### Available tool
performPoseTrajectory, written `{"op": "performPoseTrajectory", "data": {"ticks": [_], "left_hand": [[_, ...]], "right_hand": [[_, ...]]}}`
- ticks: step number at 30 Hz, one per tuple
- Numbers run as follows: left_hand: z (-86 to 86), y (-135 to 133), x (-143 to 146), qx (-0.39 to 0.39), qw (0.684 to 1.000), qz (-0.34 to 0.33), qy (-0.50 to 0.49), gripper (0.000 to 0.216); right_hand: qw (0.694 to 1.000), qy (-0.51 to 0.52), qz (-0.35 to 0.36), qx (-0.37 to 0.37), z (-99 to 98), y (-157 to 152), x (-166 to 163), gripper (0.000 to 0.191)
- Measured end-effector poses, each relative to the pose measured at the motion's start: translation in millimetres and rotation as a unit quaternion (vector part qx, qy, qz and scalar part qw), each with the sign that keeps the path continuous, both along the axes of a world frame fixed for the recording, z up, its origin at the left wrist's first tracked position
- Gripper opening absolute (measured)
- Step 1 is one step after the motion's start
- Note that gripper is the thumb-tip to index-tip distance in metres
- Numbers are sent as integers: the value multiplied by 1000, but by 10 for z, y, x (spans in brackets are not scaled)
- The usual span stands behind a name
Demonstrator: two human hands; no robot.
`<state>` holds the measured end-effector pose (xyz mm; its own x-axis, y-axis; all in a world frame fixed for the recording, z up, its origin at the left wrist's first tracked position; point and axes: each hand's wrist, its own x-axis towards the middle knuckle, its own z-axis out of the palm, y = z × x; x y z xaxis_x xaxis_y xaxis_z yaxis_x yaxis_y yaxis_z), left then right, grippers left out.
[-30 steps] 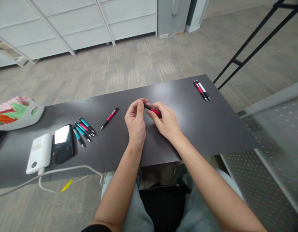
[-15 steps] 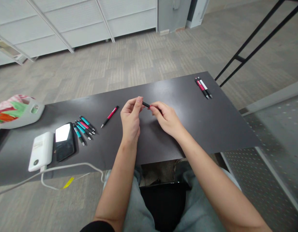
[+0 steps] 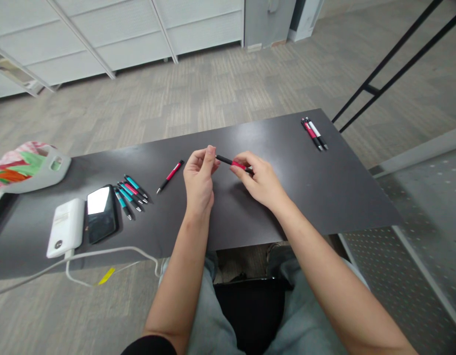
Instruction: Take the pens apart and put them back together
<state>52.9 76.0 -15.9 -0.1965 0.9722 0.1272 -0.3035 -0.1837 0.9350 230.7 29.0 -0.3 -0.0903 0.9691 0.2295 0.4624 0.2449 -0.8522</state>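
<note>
A red pen with a black grip (image 3: 225, 159) is held over the table, tilted slightly down to the right. My right hand (image 3: 260, 178) is closed round its red barrel, thumb and fingers pinching it. At the pen's far left end, my left hand (image 3: 199, 172) has thumb and fingertips pressed together. What is in that pinch, perhaps the pen's tip, is hidden by the fingers. Left of my left hand, another red pen (image 3: 171, 175) lies on the table by itself.
Several blue and red pens (image 3: 129, 193) lie by a black phone (image 3: 102, 217) and a white power bank (image 3: 66, 228) with its cable (image 3: 113, 251). A red and a white pen (image 3: 316, 132) lie at the table's (image 3: 324, 197) far right. A white basket (image 3: 54, 170) holds colourful cloth.
My right hand has shifted slightly right with the pen. More of its black grip and red barrel shows between my hands. My left hand stays almost in place, still pinched.
</note>
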Motion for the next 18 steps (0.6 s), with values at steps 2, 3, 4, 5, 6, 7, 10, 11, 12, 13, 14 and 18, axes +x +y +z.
{"op": "performPoseTrajectory", "data": {"ticks": [2,3,4,5,6,7,10,11,12,13,14,18], "left_hand": [[19,42,-109,10,1000,6,24,44],[20,70,-187,20,999,6,44,43],[13,101,-277,31,997,3,72,41],[-2,131,-374,40,993,-2,109,40],[-25,160,-474,47,988,-6,148,38],[-52,183,-569,49,981,-8,185,35],[-124,205,-776,34,949,6,313,17],[-136,197,-811,18,928,2,372,13],[-141,186,-828,-1,903,-10,430,10],[-140,174,-833,-18,875,-26,483,6],[-139,164,-830,-32,851,-43,522,1],[-160,186,-830,-61,823,-72,560,9]], "right_hand": [[1000,-1,-15,-13,-16,-7,36,21],[1000,-3,-22,-18,-24,-10,59,21],[999,-9,-28,-20,-30,-11,86,21],[999,-15,-33,-20,-36,-10,114,22],[999,-21,-38,-17,-42,-6,143,22],[999,-25,-41,-13,-50,0,171,23],[998,-27,-49,1,-85,35,241,23],[998,-24,-50,5,-100,49,258,22],[998,-22,-50,8,-115,63,273,22],[999,-20,-49,10,-128,75,284,23],[999,-18,-49,12,-140,84,293,23],[999,-14,-48,10,-163,89,321,23]]}}
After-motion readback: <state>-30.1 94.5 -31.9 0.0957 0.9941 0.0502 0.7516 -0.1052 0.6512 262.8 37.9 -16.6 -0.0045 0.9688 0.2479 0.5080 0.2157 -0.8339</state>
